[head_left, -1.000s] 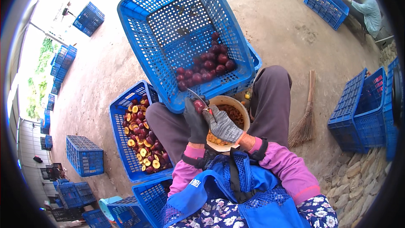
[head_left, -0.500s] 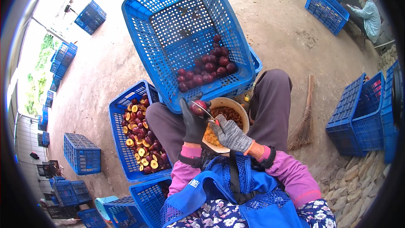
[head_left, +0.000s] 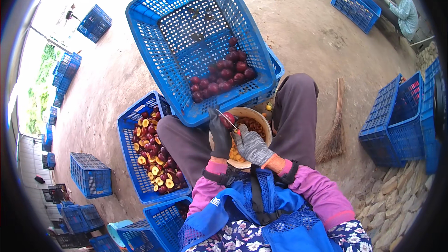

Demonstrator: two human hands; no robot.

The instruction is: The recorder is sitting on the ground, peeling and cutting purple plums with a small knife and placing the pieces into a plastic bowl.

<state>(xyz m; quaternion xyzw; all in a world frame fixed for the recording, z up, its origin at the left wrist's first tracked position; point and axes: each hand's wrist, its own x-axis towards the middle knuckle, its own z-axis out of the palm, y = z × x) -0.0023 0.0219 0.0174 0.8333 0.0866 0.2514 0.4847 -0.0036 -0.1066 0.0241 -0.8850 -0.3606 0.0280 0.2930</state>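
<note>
My left hand (head_left: 220, 133), in a black glove, is closed round a dark red plum (head_left: 227, 120). In a grey knit glove, my right hand (head_left: 252, 145) grips a small knife (head_left: 226, 118) with a red handle, its thin blade lying across the plum. Below both hands, between my knees, a round pale bucket (head_left: 266, 123) holds orange-brown pits and scraps. Just ahead, a tilted blue crate (head_left: 186, 116) has whole plums (head_left: 224, 74) gathered in its near right corner. To my left, another blue crate (head_left: 132, 168) is filled with halved plums (head_left: 156, 158) showing yellow flesh.
A straw broom (head_left: 335, 140) lies on the floor to my right, near stacked blue crates (head_left: 387, 126) and a stone edging (head_left: 387, 200). More crates (head_left: 91, 177) stand along the left. A person (head_left: 405, 11) sits far right beside a crate (head_left: 355, 7).
The view has shifted slightly. Both hands stay together over the bucket, the plum still in my left hand and the knife still against it.
</note>
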